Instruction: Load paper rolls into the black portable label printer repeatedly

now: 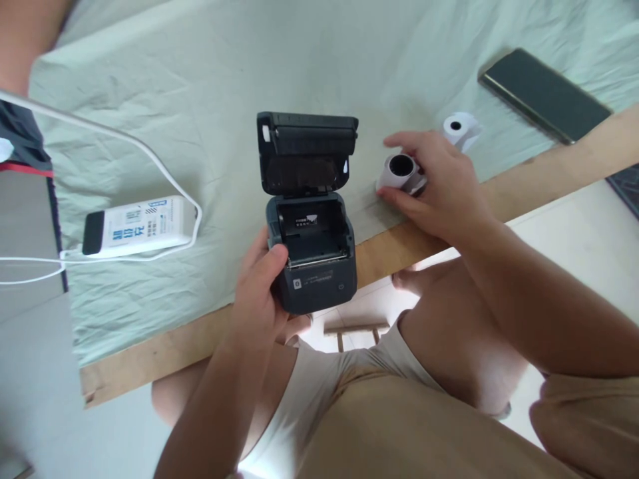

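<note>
My left hand grips a small dark portable label printer by its left side, thumb on the edge of its body. The printer's hinged lid stands raised, and the paper bay inside shows no roll. My right hand is closed round a white paper roll with a black core, near the table's front edge. Its thumb presses the roll's near side; the index finger reaches past the far side. Just beyond that hand lies a second, smaller white paper roll with a loose end.
At left, a white power bank lies with a white cable looped round it. A dark phone rests at the right. Pale green cloth covers the table, with a bare wooden edge along the front.
</note>
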Tool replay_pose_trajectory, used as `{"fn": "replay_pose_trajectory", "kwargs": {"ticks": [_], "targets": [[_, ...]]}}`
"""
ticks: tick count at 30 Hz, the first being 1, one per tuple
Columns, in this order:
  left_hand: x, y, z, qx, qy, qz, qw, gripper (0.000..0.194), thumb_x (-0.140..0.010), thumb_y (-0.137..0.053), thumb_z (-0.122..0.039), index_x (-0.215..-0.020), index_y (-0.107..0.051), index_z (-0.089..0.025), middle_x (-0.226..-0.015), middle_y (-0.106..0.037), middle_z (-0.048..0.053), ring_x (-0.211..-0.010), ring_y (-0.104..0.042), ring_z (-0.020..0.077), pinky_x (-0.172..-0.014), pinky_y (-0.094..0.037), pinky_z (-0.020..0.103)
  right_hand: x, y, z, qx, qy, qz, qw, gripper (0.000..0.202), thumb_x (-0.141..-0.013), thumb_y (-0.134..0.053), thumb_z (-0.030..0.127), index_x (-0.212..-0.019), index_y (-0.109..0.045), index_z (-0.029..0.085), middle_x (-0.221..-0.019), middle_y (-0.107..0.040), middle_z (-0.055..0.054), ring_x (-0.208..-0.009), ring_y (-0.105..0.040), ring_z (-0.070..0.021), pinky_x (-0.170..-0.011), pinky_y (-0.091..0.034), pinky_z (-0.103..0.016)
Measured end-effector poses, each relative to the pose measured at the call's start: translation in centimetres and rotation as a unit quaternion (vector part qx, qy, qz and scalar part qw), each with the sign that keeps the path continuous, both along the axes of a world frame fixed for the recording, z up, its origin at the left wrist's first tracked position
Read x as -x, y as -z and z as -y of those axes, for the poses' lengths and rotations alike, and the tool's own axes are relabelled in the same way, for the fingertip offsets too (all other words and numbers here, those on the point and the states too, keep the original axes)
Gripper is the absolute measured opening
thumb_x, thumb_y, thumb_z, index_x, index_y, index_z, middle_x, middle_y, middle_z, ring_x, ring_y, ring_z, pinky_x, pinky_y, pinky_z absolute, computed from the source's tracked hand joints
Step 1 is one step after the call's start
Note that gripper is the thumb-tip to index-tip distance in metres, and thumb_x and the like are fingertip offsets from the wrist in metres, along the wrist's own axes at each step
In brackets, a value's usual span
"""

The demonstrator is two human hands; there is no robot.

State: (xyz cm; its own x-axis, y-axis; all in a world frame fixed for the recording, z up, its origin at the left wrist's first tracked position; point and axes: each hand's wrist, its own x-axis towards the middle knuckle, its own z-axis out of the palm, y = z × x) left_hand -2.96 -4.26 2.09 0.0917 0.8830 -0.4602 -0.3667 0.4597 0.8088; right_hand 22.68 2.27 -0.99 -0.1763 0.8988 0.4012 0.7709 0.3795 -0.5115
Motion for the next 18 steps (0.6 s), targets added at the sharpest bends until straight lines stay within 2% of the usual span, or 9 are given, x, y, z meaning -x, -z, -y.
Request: {"fn": "replay_pose_trajectory", "kwargs": {"ticks": [3,5,7,9,10,12,15,18], "targets": [[-0.2,-0.3,0.1,-0.005,-0.025,0.003,1.000,0.044,-0.078,-0.079,-0.045,-0.113,-0.069,-0.020,-0.089,-0.079,0.006,-0.073,-0.077,0.0243,-0.056,-0.063,0.032,0.4,-1.2,1.0,-0.064,-0.008,-0.121,0.991,0.054,-0.081,-0.078,0.032,-0.129,-0.055,0.033,-0.109,-0.066,-0.004,-0.093,-0.069,-0.0238,-0.079,-0.060,-0.040],[-0.4,-0.6,0.1,-0.005,-0.028,-0.010,1.000,0.043,-0.079,-0.079,-0.042,-0.115,-0.069,-0.021,-0.089,-0.078,0.004,-0.073,-0.076,0.0230,-0.058,-0.063,0.033,1.5,-2.3,2.1,-0.101,-0.034,-0.164,0.981,0.043,-0.083,-0.078,0.031,-0.122,-0.060,0.033,-0.110,-0.068,-0.004,-0.096,-0.071,-0.0247,-0.077,-0.058,-0.040],[-0.6,-0.7,0.1,-0.019,-0.027,-0.024,0.999,0.040,-0.079,-0.080,-0.043,-0.112,-0.070,-0.022,-0.091,-0.078,0.003,-0.076,-0.075,0.0219,-0.061,-0.063,0.032,3.0,-3.5,3.1,-0.108,-0.102,-0.145,0.978,0.031,-0.088,-0.073,0.026,-0.117,-0.065,0.033,-0.113,-0.073,-0.003,-0.101,-0.072,-0.0247,-0.080,-0.058,-0.039],[-0.7,-0.6,0.1,-0.045,-0.032,-0.034,0.998,0.034,-0.080,-0.079,-0.043,-0.105,-0.072,-0.022,-0.092,-0.076,0.003,-0.082,-0.075,0.0213,-0.065,-0.062,0.029,4.6,-4.2,3.8,-0.135,-0.171,-0.116,0.969,0.030,-0.092,-0.067,0.017,-0.117,-0.067,0.033,-0.116,-0.077,0.000,-0.100,-0.074,-0.0213,-0.079,-0.057,-0.037],[-0.7,-0.6,0.1,-0.058,-0.035,-0.036,0.997,0.031,-0.081,-0.078,-0.042,-0.104,-0.073,-0.022,-0.092,-0.076,0.002,-0.086,-0.075,0.0210,-0.068,-0.062,0.028,5.4,-4.3,3.9,-0.152,-0.182,-0.101,0.966,0.031,-0.092,-0.066,0.013,-0.116,-0.067,0.032,-0.115,-0.079,0.001,-0.096,-0.075,-0.0201,-0.076,-0.056,-0.036],[-0.6,-0.5,0.2,-0.071,-0.033,-0.036,0.996,0.030,-0.083,-0.077,-0.041,-0.105,-0.073,-0.021,-0.095,-0.076,0.002,-0.092,-0.074,0.0203,-0.073,-0.060,0.026,6.6,-4.2,3.7,-0.149,-0.157,-0.068,0.974,0.027,-0.091,-0.066,0.012,-0.111,-0.068,0.030,-0.110,-0.080,0.003,-0.089,-0.076,-0.0202,-0.074,-0.052,-0.037],[-0.5,-0.3,0.2,-0.067,-0.035,-0.043,0.996,0.036,-0.083,-0.078,-0.043,-0.111,-0.074,-0.022,-0.097,-0.076,0.002,-0.088,-0.073,0.0184,-0.071,-0.059,0.025,7.4,-3.5,2.8,-0.080,-0.125,-0.026,0.989,0.007,-0.095,-0.063,0.020,-0.094,-0.067,0.026,-0.101,-0.081,0.001,-0.088,-0.076,-0.0219,-0.077,-0.049,-0.039],[-0.5,-0.3,0.2,-0.057,-0.047,-0.051,0.996,0.035,-0.081,-0.080,-0.044,-0.108,-0.075,-0.022,-0.089,-0.075,0.001,-0.077,-0.071,0.0162,-0.064,-0.056,0.024,7.5,-3.2,2.2,-0.098,-0.134,-0.029,0.986,0.015,-0.097,-0.062,0.024,-0.082,-0.064,0.024,-0.092,-0.080,0.002,-0.086,-0.076,-0.0196,-0.075,-0.048,-0.038]]}}
